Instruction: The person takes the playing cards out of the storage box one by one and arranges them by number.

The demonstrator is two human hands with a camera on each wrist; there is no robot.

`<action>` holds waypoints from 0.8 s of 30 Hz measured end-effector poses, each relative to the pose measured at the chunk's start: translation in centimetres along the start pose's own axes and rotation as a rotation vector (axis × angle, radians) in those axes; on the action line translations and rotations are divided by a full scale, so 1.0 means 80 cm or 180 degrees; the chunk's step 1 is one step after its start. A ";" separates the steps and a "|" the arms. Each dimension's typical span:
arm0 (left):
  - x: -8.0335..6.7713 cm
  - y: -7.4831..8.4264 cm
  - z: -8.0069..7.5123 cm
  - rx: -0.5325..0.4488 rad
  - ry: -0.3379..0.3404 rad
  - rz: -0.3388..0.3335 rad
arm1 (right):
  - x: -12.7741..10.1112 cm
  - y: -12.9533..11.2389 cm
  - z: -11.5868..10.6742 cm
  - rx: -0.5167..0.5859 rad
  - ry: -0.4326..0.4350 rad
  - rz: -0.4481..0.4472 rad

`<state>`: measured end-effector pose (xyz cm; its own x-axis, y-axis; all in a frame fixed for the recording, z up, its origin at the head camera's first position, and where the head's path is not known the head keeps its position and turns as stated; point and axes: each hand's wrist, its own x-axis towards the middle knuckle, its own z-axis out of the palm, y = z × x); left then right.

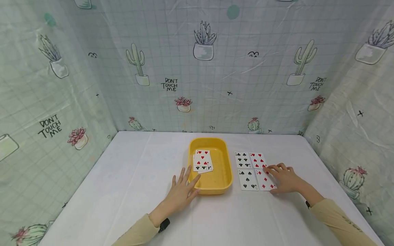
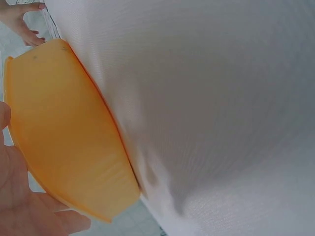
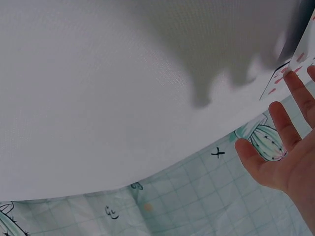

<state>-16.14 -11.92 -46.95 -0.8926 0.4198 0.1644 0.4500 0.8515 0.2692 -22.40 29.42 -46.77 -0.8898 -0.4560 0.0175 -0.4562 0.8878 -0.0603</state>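
Hanging behind and beside everything, a pale cloth backdrop printed with potted cacti surrounds a broad table under smooth white fabric. On the table, a rounded rectangular yellow plastic tray sits near the middle of the far edge. Two beige sleeves reach in from the near side. The left hand spreads its fingers at the tray's near left corner, grasping nothing. The right hand is also unclenched, its fingers at the right side of a white diamonds card; whether they press it I cannot tell. That card is the near right one of four face-up cards between the tray and the table's right edge, with a spades card beside it, and a clubs card and a hearts card beyond. Inside the tray, toward its left wall, overlapping white playing cards lie face up, hearts over clubs. A black wristband circles the left wrist.
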 end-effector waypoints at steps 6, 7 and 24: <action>0.001 0.000 0.001 -0.0017 -0.0021 -0.0018 | -0.001 0.000 -0.002 0.0016 -0.0004 0.0009; 0.001 0.000 0.001 -0.0018 -0.0020 -0.0019 | -0.001 0.000 -0.002 0.0009 0.0000 0.0000; 0.000 0.000 0.001 -0.0010 -0.0022 -0.0032 | 0.009 -0.007 -0.015 0.0050 0.0130 -0.0112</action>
<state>-16.14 -11.88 -46.98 -0.8972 0.4135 0.1551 0.4412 0.8546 0.2738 -22.84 28.69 -45.56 -0.8730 -0.4839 0.0607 -0.4874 0.8700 -0.0744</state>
